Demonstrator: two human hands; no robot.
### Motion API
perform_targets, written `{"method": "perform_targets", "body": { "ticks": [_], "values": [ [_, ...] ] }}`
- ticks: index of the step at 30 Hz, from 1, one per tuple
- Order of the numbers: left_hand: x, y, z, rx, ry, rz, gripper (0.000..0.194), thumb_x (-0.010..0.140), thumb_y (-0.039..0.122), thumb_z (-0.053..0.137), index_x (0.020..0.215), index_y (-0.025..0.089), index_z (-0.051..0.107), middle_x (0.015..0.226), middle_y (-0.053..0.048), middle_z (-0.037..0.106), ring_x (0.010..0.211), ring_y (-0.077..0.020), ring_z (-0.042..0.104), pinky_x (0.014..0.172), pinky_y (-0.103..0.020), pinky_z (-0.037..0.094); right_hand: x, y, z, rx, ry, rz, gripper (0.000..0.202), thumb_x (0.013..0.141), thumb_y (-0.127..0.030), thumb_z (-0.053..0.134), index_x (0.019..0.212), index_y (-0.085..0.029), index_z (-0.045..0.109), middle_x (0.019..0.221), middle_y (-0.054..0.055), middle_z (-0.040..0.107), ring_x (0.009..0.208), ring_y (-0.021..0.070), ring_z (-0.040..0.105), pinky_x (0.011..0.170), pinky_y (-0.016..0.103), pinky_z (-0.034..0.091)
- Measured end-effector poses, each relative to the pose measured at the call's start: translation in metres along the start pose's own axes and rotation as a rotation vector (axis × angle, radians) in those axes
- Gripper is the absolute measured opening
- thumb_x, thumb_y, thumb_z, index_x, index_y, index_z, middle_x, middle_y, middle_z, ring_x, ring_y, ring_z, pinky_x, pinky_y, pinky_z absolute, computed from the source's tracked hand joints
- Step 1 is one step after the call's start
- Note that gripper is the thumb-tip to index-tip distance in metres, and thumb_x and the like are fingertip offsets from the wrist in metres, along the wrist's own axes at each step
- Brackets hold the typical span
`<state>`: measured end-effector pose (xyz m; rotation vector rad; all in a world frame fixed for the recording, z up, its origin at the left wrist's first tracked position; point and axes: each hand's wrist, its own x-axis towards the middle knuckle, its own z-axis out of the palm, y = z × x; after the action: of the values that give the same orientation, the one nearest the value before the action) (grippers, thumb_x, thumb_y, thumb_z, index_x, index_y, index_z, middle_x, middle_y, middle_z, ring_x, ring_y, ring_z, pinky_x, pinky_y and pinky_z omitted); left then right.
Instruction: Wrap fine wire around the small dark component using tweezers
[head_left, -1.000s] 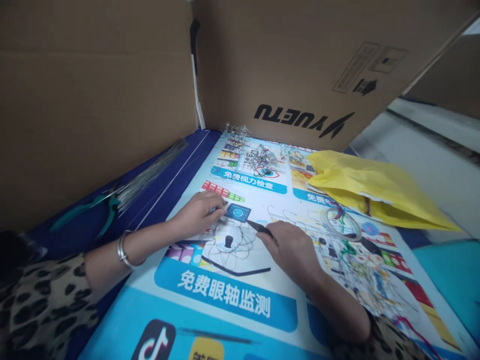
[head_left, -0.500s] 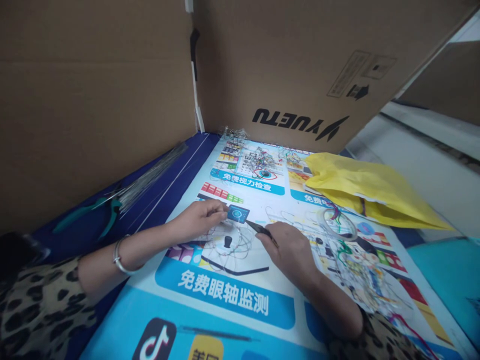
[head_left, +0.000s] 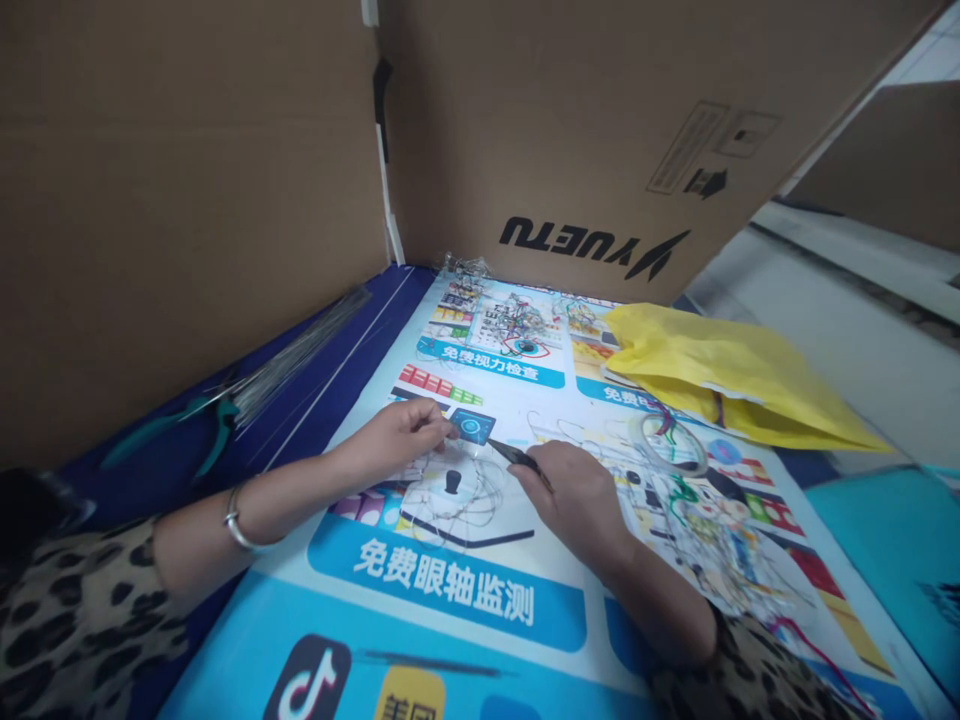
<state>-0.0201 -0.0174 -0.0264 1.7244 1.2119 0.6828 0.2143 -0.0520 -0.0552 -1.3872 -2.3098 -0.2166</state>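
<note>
My left hand [head_left: 409, 437] is closed in a pinch at the middle of the printed sheet [head_left: 551, 515]. A thin wire seems to run from its fingertips, though it is too fine to follow fully. My right hand [head_left: 581, 490] wraps round a dark tool with a narrow pointed tip [head_left: 514, 454]; its handle is mostly hidden in the palm. That tip points left, a short way from my left fingertips. Below and between the hands lies a loose coil of fine wire [head_left: 457, 500] on the sheet.
Teal-handled pliers [head_left: 221, 437] and a bundle of straight wires [head_left: 296, 355] lie at the left. Tangled wires and threads [head_left: 517, 318] lie farther back. To the right are a clear tape-like ring [head_left: 701, 460] and a yellow bag [head_left: 720, 365]. Cardboard walls [head_left: 525, 120] stand behind.
The whole view has shifted slightly. Both hands keep nearly the same place and grip, with the tool tip still close to my left fingertips.
</note>
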Motion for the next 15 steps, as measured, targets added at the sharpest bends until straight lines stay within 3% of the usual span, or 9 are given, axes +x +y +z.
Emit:
{"method": "perform_targets", "body": {
  "ticks": [9, 15],
  "values": [
    [0.0021, -0.0045, 0.0037, -0.119, -0.034, -0.020, 0.018, 0.080, 0.030, 0.047, 0.067, 0.018, 0.045, 0.075, -0.003, 0.063, 0.075, -0.0156, 0.059, 0.067, -0.028, 0.044, 0.0008, -0.0007, -0.0004, -0.027, 0.007, -0.038, 0.031, 0.087, -0.040, 0.043, 0.075, -0.018, 0.060, 0.069, 0.004, 0.060, 0.068, 0.0151, 0.052, 0.064, 0.026, 0.033],
    [0.0027, -0.0083, 0.0064, -0.282, -0.069, -0.004, 0.025, 0.080, 0.030, 0.048, 0.061, 0.018, 0.039, 0.073, -0.002, 0.061, 0.082, -0.0158, 0.060, 0.070, -0.028, 0.046, 0.0015, -0.0011, -0.0009, -0.041, 0.015, -0.057, 0.031, 0.087, -0.040, 0.043, 0.074, -0.018, 0.060, 0.067, 0.004, 0.059, 0.067, 0.0149, 0.052, 0.063, 0.026, 0.033]
  ]
}}
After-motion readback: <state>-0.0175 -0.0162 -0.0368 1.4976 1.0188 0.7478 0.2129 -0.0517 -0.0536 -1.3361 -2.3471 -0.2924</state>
